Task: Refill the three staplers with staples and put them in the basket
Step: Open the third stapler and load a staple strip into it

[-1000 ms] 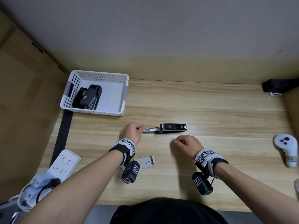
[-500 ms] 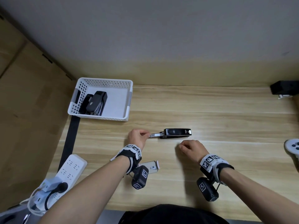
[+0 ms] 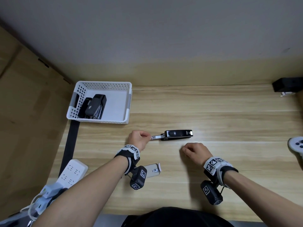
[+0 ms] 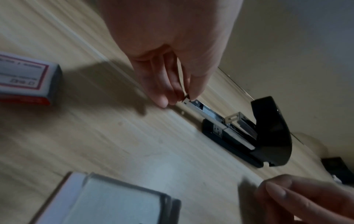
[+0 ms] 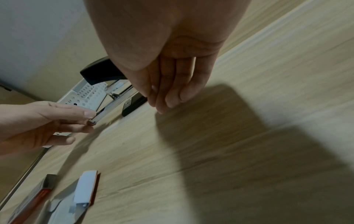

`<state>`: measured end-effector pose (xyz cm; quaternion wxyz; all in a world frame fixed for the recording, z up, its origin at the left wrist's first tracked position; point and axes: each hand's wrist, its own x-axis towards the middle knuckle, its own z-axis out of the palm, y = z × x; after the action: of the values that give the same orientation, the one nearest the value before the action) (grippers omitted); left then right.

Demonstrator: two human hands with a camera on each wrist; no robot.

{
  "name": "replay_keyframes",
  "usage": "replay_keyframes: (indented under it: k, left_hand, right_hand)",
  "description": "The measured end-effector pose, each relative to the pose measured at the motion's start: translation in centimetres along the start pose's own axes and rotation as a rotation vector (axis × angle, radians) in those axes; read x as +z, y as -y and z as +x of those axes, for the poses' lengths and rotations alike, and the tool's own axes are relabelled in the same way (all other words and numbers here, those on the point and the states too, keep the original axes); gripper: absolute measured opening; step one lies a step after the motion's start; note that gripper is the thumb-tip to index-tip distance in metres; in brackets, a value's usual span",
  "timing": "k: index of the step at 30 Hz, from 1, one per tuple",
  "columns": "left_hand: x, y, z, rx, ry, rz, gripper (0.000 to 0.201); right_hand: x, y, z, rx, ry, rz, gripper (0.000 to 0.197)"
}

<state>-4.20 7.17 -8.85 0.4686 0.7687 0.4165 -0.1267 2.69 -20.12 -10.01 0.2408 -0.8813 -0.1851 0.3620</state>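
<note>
A black stapler (image 3: 178, 134) lies on the wooden table with its metal staple tray (image 3: 156, 137) slid out to the left. My left hand (image 3: 150, 137) pinches the tray's end between thumb and fingers; the left wrist view shows the pinch (image 4: 184, 98) on the tray (image 4: 203, 108). My right hand (image 3: 184, 149) hovers just in front of the stapler, fingers loosely together (image 5: 162, 104), nothing seen in them. Two black staplers (image 3: 95, 106) lie in the white basket (image 3: 101, 83) at the back left. An open staple box (image 3: 151, 170) lies under my left wrist.
A white power strip (image 3: 72, 174) and a black strap (image 3: 70, 145) lie along the table's left edge. A white controller (image 3: 296, 146) sits at the right edge, a black object (image 3: 287, 86) at the back right. A second staple box (image 4: 23, 84) lies nearby.
The head view has tilted, so everything sits lower in the picture. My left hand keeps its pinch on the tray; hands and stapler have not visibly moved relative to each other.
</note>
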Motion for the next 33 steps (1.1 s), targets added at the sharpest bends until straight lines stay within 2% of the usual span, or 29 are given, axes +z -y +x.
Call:
replay_keyframes:
  k: [7,12,14,18,19,22,23,25,27,33]
  left_hand:
    - [-0.3,0.2,0.2,-0.03,0.02,-0.054,0.003]
    - [-0.1,-0.8,0.3,-0.071,0.032,0.027,0.005]
    - [0.0,-1.5,0.2,-0.099,0.041,0.053,0.011]
    - [0.0,-2.0,-0.2,-0.143,0.0,0.051,0.015]
    - [0.0,-1.7,-0.4,-0.15,0.002,0.032,0.014]
    - [0.4,-0.4,-0.6,-0.157,0.008,-0.005,0.017]
    - [0.8,0.4,-0.1,-0.159,0.001,-0.023,0.019]
    - [1.5,1.2,0.6,-0.176,-0.004,-0.051,0.02]
    - [2.0,-0.6,-0.4,-0.162,0.017,-0.07,0.021]
    - [4.6,-5.7,-3.0,-0.13,0.062,-0.087,0.034]
  right_hand:
    - [-0.1,0.9,0.1,-0.014,0.014,0.016,0.02]
    - [-0.7,1.5,-0.1,-0.059,-0.009,0.029,0.022]
    - [-1.3,1.7,-0.5,-0.114,-0.079,0.054,0.02]
    - [-3.5,1.9,-1.4,-0.281,-0.434,0.043,0.006]
    - [-4.0,1.7,-1.2,-0.302,-0.476,0.013,0.014]
    - [-4.8,0.6,0.7,-0.281,-0.378,-0.113,0.048]
    - [-4.8,0.2,1.3,-0.288,-0.325,-0.167,0.052]
    - [-4.6,-0.1,2.3,-0.307,-0.272,-0.231,0.046]
    - [-4.6,0.0,2.7,-0.328,-0.311,-0.242,0.038]
    - [-4.9,0.3,2.9,-0.336,-0.371,-0.206,0.038]
